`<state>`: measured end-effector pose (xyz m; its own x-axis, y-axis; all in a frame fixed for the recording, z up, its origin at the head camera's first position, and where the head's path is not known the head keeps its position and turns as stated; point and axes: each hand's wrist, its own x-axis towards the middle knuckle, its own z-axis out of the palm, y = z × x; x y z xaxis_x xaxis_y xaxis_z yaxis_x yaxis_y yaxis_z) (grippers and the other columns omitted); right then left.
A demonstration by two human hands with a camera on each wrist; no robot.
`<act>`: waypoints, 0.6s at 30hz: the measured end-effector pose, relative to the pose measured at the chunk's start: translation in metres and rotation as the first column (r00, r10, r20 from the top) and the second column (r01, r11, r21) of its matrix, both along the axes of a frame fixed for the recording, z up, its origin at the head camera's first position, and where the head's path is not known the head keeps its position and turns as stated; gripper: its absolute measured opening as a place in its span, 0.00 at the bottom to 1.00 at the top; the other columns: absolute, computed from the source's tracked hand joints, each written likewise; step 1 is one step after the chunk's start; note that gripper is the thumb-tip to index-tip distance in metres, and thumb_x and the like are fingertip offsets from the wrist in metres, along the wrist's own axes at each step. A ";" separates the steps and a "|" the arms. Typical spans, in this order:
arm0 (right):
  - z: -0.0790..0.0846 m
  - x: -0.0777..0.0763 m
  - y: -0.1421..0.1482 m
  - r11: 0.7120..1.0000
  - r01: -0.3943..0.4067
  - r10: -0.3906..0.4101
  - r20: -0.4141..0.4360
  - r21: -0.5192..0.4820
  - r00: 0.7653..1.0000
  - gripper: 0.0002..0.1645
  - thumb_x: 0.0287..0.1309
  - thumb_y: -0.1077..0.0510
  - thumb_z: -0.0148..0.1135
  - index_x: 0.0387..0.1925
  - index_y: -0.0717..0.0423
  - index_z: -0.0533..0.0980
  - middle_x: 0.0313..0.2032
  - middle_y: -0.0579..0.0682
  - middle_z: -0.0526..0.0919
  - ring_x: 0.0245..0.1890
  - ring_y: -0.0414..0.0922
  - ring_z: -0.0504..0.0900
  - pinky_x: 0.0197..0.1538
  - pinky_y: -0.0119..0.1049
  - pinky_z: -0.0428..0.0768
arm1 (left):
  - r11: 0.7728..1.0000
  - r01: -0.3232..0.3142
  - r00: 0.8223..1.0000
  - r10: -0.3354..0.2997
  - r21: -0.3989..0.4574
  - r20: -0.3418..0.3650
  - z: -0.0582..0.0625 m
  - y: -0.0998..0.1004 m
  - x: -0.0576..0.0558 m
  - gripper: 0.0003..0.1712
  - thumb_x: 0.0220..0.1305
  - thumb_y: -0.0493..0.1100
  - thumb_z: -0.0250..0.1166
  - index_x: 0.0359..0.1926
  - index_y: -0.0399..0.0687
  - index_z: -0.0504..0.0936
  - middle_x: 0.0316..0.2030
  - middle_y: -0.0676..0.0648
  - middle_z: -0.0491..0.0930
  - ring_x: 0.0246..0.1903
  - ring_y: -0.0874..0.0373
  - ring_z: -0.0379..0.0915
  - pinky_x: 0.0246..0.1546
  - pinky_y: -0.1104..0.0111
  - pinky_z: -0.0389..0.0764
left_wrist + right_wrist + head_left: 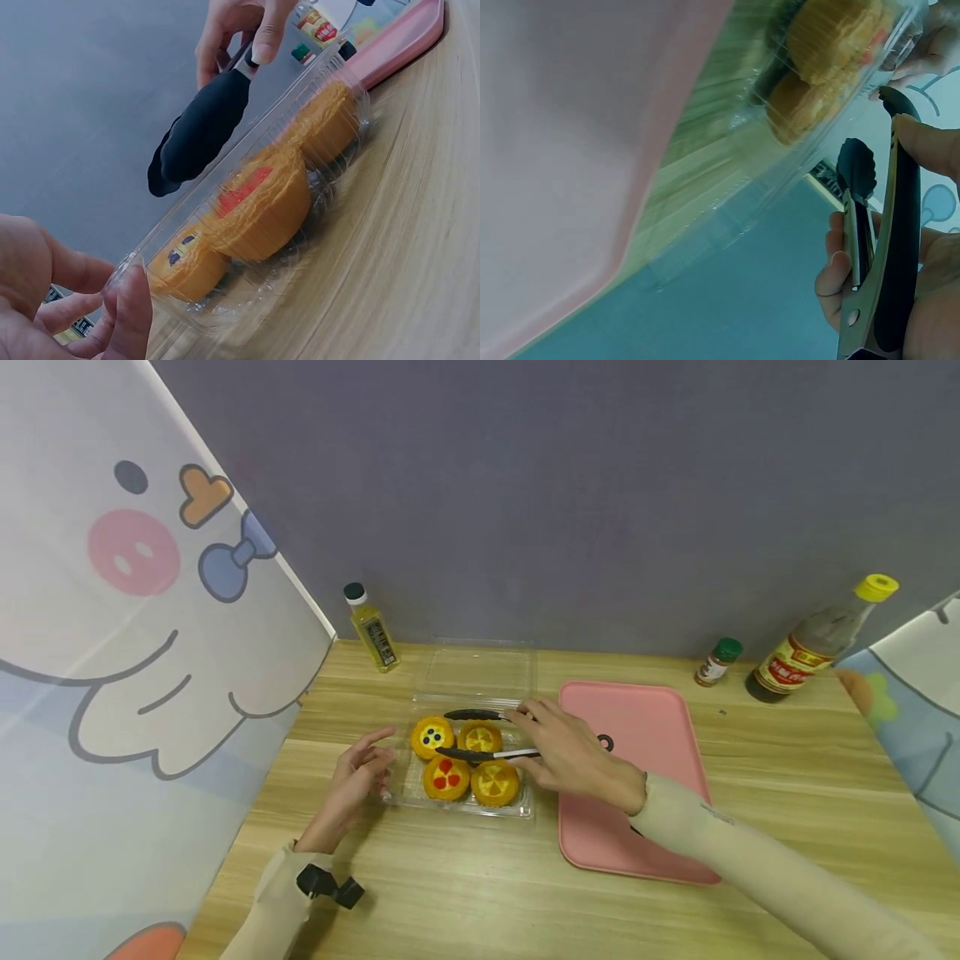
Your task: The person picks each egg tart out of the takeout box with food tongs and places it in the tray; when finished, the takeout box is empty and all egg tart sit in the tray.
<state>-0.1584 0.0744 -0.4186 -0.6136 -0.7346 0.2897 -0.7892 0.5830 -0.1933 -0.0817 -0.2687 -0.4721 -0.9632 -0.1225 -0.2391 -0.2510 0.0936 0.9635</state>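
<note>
Several egg tarts sit in a clear plastic container [408, 797] with its lid folded back: one dotted blue [432, 727], one topped red [447, 767], others with yellow wedges [495, 783]. My left hand [358, 778] pinches the container's left corner between thumb and fingers, as the left wrist view shows. In my right hand [570, 752] I grip black-tipped tongs [202, 131], one handle under the thumb. Their tips [465, 754] are spread apart and hang above the tarts with nothing between them. In the head view they overlap the far right tart [480, 732].
Right of the container lies a pink tray [626, 835], partly beneath my right forearm. An oil bottle [377, 637] stands at the back left. Toward the back right are a small green-capped jar [715, 664] and a yellow-capped sauce bottle [798, 658], near the grey wall [585, 510].
</note>
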 end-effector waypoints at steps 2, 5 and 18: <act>0.001 -0.001 -0.004 1.000 0.006 -0.006 0.015 0.012 1.000 0.41 0.60 0.42 0.76 0.69 0.55 0.74 0.57 0.53 0.79 0.57 0.51 0.78 0.39 0.41 0.87 | 1.000 0.001 1.000 -0.001 -0.001 0.004 0.000 0.000 -0.001 0.27 0.78 0.38 0.58 0.74 0.46 0.69 0.39 0.50 0.79 0.23 0.63 0.70 0.22 0.73 0.77; 0.003 -0.002 -0.009 0.999 0.014 -0.015 0.028 0.037 1.000 0.41 0.60 0.41 0.75 0.70 0.55 0.74 0.57 0.53 0.79 0.58 0.51 0.78 0.35 0.38 0.86 | 1.000 0.006 1.000 -0.006 0.002 0.007 0.001 0.000 -0.003 0.27 0.78 0.38 0.58 0.74 0.46 0.69 0.39 0.49 0.79 0.23 0.63 0.69 0.22 0.73 0.77; 0.002 -0.003 -0.035 0.995 0.000 -0.008 0.087 0.100 0.996 0.44 0.63 0.40 0.73 0.72 0.58 0.72 0.58 0.55 0.78 0.56 0.51 0.77 0.43 0.37 0.85 | 1.000 -0.011 1.000 0.011 0.023 -0.005 -0.002 0.000 -0.002 0.27 0.78 0.36 0.57 0.74 0.45 0.69 0.39 0.50 0.79 0.22 0.64 0.69 0.20 0.73 0.77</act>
<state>-0.1616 0.0397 -0.4167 -0.6362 -0.7546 0.1606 -0.7696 0.6059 -0.2015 -0.0838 -0.2692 -0.4742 -0.9631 -0.1273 -0.2372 -0.2470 0.0684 0.9666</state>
